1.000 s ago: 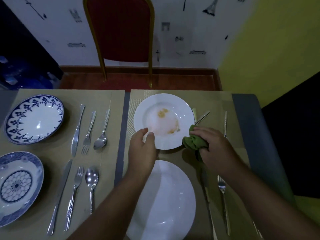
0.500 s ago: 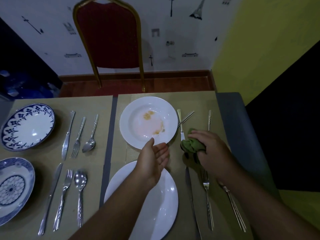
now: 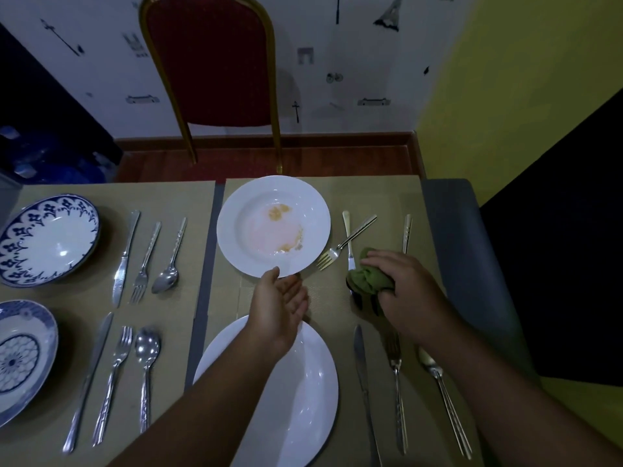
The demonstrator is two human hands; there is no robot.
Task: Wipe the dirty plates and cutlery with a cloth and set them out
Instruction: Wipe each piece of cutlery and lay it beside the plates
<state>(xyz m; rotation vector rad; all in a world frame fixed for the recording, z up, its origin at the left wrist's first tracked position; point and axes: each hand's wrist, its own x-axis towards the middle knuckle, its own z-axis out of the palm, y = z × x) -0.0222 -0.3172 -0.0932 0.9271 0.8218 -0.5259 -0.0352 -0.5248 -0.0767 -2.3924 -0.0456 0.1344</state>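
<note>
A white plate [image 3: 236, 230] with orange and pink smears lies at the far middle of the table. My left hand [image 3: 278, 306] is palm up with straight fingers, its thumb tip at the plate's near rim. My right hand [image 3: 403, 288] grips a crumpled green cloth [image 3: 369, 281] on the mat, right of the dirty plate. A fork [image 3: 344, 244] and a knife [image 3: 349, 241] lie crossed just beyond the cloth. A clean white plate [image 3: 303, 399] sits near me, partly under my left forearm.
A knife [image 3: 362, 375], fork [image 3: 397, 392] and spoon [image 3: 441, 396] lie right of the near plate. Two blue-patterned plates [image 3: 43, 241] [image 3: 20, 358] with cutlery sets [image 3: 145, 257] [image 3: 114, 379] fill the left mat. A red chair [image 3: 209, 62] stands beyond the table.
My left hand let go of the dirty plate's rim, turned palm up and drew back slightly. The plate now lies farther back. My right hand holds the cloth in about the same spot.
</note>
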